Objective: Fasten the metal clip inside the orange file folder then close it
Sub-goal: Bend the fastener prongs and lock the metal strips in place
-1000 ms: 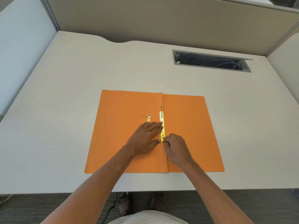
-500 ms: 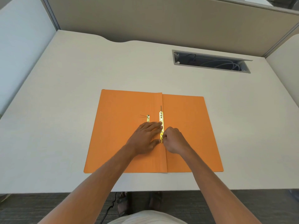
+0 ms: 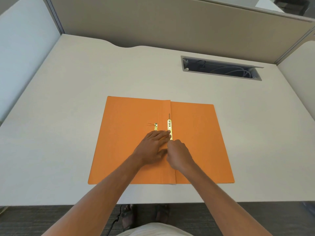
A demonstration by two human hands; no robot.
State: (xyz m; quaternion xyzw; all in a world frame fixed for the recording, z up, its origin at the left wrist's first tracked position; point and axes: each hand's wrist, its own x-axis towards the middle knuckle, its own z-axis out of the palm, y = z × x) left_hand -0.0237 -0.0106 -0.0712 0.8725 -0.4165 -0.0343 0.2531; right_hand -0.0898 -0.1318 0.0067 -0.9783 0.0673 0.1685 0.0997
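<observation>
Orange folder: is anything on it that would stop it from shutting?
Only the hands. The orange folder lies open and flat on the desk. The left hand and right hand rest on it at the metal clip by the centre fold. Nothing else visible lies on either flap.

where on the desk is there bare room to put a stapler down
Bare desk lies left of the orange folder, right of it, and behind it up to the cable hatch. It is crowded at the spine, where both hands work the metal clip.
</observation>
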